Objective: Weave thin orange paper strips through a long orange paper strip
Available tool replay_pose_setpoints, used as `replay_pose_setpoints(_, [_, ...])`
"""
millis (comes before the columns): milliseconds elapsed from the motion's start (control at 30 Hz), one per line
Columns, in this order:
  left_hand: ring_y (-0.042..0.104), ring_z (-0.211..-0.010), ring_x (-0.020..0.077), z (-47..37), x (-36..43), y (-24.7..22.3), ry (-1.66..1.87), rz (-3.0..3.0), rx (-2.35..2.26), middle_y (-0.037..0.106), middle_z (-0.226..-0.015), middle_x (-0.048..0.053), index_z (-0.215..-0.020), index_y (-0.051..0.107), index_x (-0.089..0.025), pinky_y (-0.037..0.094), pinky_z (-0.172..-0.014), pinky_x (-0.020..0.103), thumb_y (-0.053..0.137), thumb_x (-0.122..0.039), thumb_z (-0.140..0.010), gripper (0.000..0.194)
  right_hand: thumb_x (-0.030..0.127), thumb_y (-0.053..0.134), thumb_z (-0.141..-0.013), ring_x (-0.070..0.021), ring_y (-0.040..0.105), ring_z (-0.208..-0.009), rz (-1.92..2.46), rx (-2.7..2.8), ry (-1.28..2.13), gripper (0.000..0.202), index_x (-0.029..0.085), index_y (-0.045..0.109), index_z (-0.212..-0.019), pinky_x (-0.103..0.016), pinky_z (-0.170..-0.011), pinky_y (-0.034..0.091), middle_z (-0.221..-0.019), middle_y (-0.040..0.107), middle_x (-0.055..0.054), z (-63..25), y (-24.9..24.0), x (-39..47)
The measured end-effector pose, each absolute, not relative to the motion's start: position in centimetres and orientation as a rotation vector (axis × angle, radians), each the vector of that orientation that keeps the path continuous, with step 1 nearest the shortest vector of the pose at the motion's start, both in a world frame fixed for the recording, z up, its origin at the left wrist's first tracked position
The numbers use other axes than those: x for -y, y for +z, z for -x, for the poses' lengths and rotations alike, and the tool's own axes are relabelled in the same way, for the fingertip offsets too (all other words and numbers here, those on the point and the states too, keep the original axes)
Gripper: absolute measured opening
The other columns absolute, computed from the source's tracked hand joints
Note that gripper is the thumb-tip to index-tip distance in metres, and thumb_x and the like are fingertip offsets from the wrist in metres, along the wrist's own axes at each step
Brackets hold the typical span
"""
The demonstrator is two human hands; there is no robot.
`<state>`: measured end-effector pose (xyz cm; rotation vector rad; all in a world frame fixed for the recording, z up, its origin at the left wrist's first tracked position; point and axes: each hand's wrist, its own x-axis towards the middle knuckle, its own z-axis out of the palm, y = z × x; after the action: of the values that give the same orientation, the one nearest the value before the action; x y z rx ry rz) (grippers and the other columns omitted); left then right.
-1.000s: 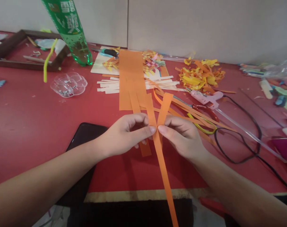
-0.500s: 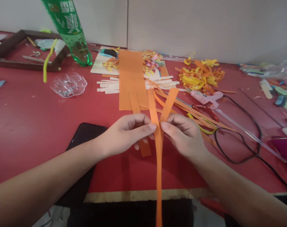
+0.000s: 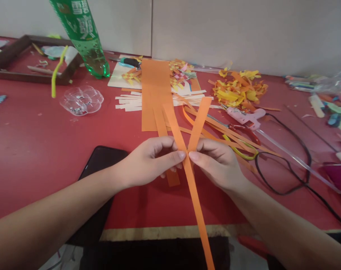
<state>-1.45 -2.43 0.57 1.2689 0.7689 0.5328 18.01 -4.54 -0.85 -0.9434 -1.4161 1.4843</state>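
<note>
Two orange paper strips meet between my hands in a V. My left hand (image 3: 161,159) pinches the left paper strip (image 3: 175,129), whose long tail hangs down past the table edge. The right paper strip (image 3: 200,122) is pinched by my right hand (image 3: 215,159), thumb in front. The two thumbs nearly touch where the strips come together. Behind the strips lies a wide orange paper sheet (image 3: 155,84). A loose orange strip (image 3: 173,180) runs from that sheet down under my left hand.
White paper strips (image 3: 129,103) lie under the orange sheet. To the right are a pink glue gun (image 3: 247,117) with a black cord, red-handled pliers (image 3: 246,131) and yellow-orange scraps (image 3: 239,90). At left are a black phone (image 3: 102,161), a clear dish (image 3: 81,100) and a green bottle (image 3: 87,45).
The upper ends of the two strips have spread further apart, the left one tilting left. The hanging tail has swung to the right. My hands have come slightly closer together.
</note>
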Motion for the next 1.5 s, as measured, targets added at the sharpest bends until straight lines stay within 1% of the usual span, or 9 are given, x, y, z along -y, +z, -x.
replay_pose_setpoints(133, [0.054, -0.064, 0.0097, 1.3, 2.4, 0.7, 0.540, -1.262, -0.793, 0.056, -0.075, -0.001, -0.085, 0.061, -0.015, 0.048, -0.054, 0.021, 0.058, -0.035, -0.092, 0.021, 0.033, 0.068, -0.088, -0.0117, 0.057, -0.052, 0.995, 1.474, 1.369, 0.020, 0.020, 0.066, -0.073, -0.027, -0.050, 0.050, -0.065, 0.066, 0.000, -17.9, -0.6, 4.4])
replay_pose_setpoints(233, [0.054, -0.064, 0.0102, 1.2, 2.4, 0.8, 0.539, -1.247, -0.837, 0.058, -0.075, -0.001, -0.085, 0.062, -0.015, 0.048, -0.055, 0.021, 0.058, -0.034, -0.091, 0.020, 0.037, 0.068, -0.087, -0.0125, 0.057, -0.054, 1.043, 1.482, 1.307, 0.023, 0.020, 0.065, -0.071, -0.026, -0.050, 0.050, -0.063, 0.065, 0.000, -18.0, -0.5, 4.4])
replay_pose_setpoints(333, [0.056, -0.066, 0.0109, 1.2, 2.4, 0.8, 0.544, -1.225, -0.853, 0.060, -0.076, 0.000, -0.087, 0.062, -0.016, 0.048, -0.055, 0.021, 0.057, -0.038, -0.092, 0.023, 0.039, 0.069, -0.086, -0.0131, 0.059, -0.056, 1.063, 1.468, 1.286, 0.025, 0.020, 0.065, -0.070, -0.026, -0.050, 0.050, -0.064, 0.065, -0.001, -18.0, -0.3, 4.4])
replay_pose_setpoints(467, [0.057, -0.072, 0.0120, 1.4, 2.5, 0.7, 0.479, -1.238, -0.784, 0.059, -0.080, 0.000, -0.089, 0.062, -0.018, 0.050, -0.058, 0.022, 0.058, -0.043, -0.092, 0.026, 0.037, 0.069, -0.087, -0.0133, 0.059, -0.056, 1.070, 1.448, 1.309, 0.025, 0.020, 0.064, -0.069, -0.026, -0.050, 0.050, -0.061, 0.062, 0.000, -17.9, -0.4, 4.4])
replay_pose_setpoints(733, [0.052, -0.063, 0.0090, 1.3, 2.5, 0.6, 0.476, -1.294, -0.791, 0.055, -0.076, -0.002, -0.084, 0.056, -0.017, 0.048, -0.057, 0.022, 0.057, -0.038, -0.093, 0.023, 0.039, 0.068, -0.087, -0.0136, 0.059, -0.054, 0.995, 1.340, 1.504, 0.025, 0.020, 0.063, -0.071, -0.029, -0.053, 0.050, -0.065, 0.065, 0.000, -18.3, -1.4, 4.4])
replay_pose_setpoints(933, [0.052, -0.062, 0.0090, 1.4, 2.4, 0.5, 0.510, -1.282, -0.807, 0.054, -0.072, -0.003, -0.079, 0.054, -0.017, 0.046, -0.054, 0.021, 0.060, -0.039, -0.091, 0.026, 0.038, 0.072, -0.084, -0.0099, 0.051, -0.048, 1.057, 1.498, 1.313, 0.032, 0.020, 0.057, -0.062, -0.024, -0.046, 0.043, -0.054, 0.056, 0.004, -17.9, -0.5, 4.4])
replay_pose_setpoints(1100, [0.054, -0.062, 0.0083, 1.3, 2.4, 0.6, 0.522, -1.246, -0.819, 0.054, -0.070, -0.003, -0.080, 0.056, -0.016, 0.046, -0.054, 0.020, 0.060, -0.034, -0.091, 0.022, 0.040, 0.073, -0.083, -0.0111, 0.051, -0.054, 1.052, 1.502, 1.237, 0.033, 0.020, 0.058, -0.062, -0.025, -0.050, 0.043, -0.058, 0.056, 0.002, -17.7, -0.5, 4.4])
replay_pose_setpoints(1267, [0.055, -0.062, 0.0083, 1.1, 2.4, 0.9, 0.521, -1.224, -0.866, 0.056, -0.073, -0.002, -0.081, 0.057, -0.015, 0.047, -0.054, 0.020, 0.060, -0.038, -0.091, 0.025, 0.034, 0.069, -0.087, -0.0140, 0.059, -0.060, 1.048, 1.442, 1.330, 0.023, 0.021, 0.063, -0.070, -0.028, -0.055, 0.048, -0.062, 0.060, 0.001, -17.9, -0.7, 4.5])
replay_pose_setpoints(1500, [0.057, -0.070, 0.0099, 1.3, 2.5, 1.0, 0.445, -1.246, -0.811, 0.060, -0.078, -0.001, -0.085, 0.058, -0.016, 0.047, -0.054, 0.019, 0.059, -0.040, -0.092, 0.025, 0.026, 0.066, -0.090, -0.0120, 0.057, -0.056, 0.974, 1.346, 1.426, 0.018, 0.020, 0.064, -0.073, -0.028, -0.056, 0.048, -0.065, 0.064, 0.001, -18.0, -1.0, 4.4])
